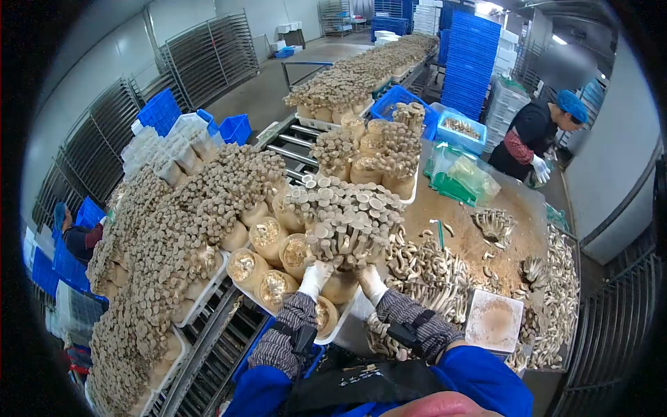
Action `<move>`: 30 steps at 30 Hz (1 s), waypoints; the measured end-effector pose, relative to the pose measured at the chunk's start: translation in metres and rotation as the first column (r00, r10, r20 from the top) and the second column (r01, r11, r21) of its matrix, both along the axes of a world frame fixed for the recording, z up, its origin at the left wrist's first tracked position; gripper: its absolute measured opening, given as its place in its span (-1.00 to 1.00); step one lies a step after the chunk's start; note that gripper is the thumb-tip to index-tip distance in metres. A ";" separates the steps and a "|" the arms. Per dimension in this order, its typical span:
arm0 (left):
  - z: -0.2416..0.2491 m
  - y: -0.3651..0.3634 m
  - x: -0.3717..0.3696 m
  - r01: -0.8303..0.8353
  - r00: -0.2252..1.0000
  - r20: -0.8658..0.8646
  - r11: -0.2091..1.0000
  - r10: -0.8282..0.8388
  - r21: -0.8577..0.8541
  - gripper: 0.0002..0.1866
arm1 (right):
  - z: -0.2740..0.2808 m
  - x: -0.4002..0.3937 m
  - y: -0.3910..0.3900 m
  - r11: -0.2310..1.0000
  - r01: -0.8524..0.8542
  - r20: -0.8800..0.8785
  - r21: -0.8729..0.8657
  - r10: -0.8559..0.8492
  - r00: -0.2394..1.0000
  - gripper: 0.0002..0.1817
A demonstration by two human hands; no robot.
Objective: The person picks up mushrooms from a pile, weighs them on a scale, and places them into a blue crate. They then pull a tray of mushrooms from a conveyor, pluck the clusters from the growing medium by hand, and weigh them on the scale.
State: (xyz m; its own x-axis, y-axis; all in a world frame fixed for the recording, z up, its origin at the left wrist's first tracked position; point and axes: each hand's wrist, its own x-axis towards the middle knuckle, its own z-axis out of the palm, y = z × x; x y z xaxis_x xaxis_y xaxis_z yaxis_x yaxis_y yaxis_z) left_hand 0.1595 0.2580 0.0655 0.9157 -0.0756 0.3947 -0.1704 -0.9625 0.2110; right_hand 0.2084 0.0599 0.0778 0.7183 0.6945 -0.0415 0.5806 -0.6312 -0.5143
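In front of me, a large mushroom cluster (351, 219) with grey-brown caps and pale stems rises from a grow bag (338, 287). My left hand (317, 276), in a white glove, is closed around the left side of the cluster's base. On its right side, my right hand (371, 281), also gloved, grips the same base; its fingertips are partly hidden below the caps. Beside my left hand, several grow bags with cut, bare tops (267, 235) stand in a white tray (345, 314). Loose mushrooms (441, 278) are heaped to the right of my right hand.
Trays of mushroom clusters (174, 222) fill the left side. A roller conveyor (295, 144) runs behind. The worktable (445, 201) holds a white box (494, 320) and green plastic bags (462, 177). One person (531, 135) stands at right, another (75, 233) at far left.
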 end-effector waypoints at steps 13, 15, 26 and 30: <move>0.049 -0.019 0.017 -0.226 0.963 -0.266 0.424 -0.038 -0.877 -0.48 | 0.011 0.012 -0.008 0.743 0.039 -0.134 0.669 0.069 0.989 -0.60; 0.042 -0.030 0.009 -0.119 0.990 -0.137 0.316 -0.035 -0.941 -0.45 | 0.005 0.008 -0.007 0.785 0.014 -0.089 0.619 0.052 0.995 -0.59; 0.055 -0.043 -0.068 -0.145 0.989 -0.144 0.390 0.033 -0.909 -0.31 | -0.025 -0.055 0.005 0.958 0.103 0.060 0.266 -0.123 0.991 -0.57; 0.056 -0.034 -0.059 -0.132 0.991 -0.111 0.357 0.079 -0.925 -0.34 | -0.035 -0.058 0.012 0.995 0.094 0.605 -0.039 -0.052 0.794 -0.66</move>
State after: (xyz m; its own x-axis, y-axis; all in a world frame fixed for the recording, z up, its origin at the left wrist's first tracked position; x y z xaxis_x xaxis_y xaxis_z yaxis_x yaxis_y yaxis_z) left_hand 0.1005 0.2238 0.1218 0.9040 0.4127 0.1114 -0.0483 -0.1602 0.9859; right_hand 0.1506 0.0715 0.0431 0.6607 0.6502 0.3751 0.7105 -0.7029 -0.0330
